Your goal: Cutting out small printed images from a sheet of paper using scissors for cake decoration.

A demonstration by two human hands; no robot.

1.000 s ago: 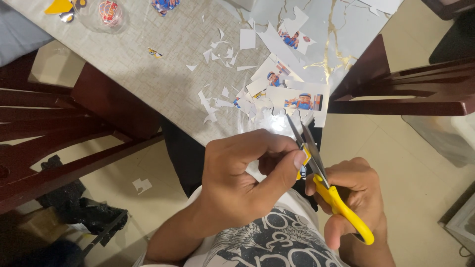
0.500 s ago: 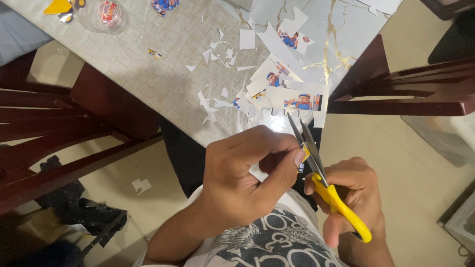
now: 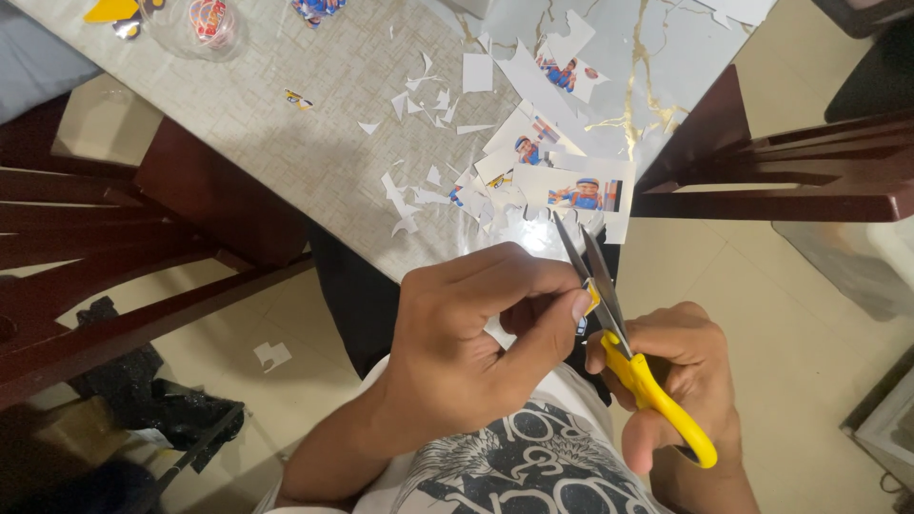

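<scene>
Looking down, you have the marbled table (image 3: 314,143) filling the top of the view, with a dark wooden chair (image 3: 143,257) close on your left and another chair (image 3: 781,171) close on your right, so the only open room for your arms is the narrow gap of tiled floor (image 3: 790,324) between them, over your lap. Across the table's near edge lie printed picture strips (image 3: 581,190) and a scatter of white paper offcuts (image 3: 419,190), which suggests much trimming is done; several pictures there look uncut, so more seems left. One scrap (image 3: 271,355) lies on the floor. Your right hand (image 3: 685,381) is closed through the yellow handles of the scissors (image 3: 619,333), blades slightly parted and pointing toward the table edge. Your left hand (image 3: 476,352) pinches a small paper cutout (image 3: 588,297) between thumb and forefinger, right against the blades, well below the table's rim.
</scene>
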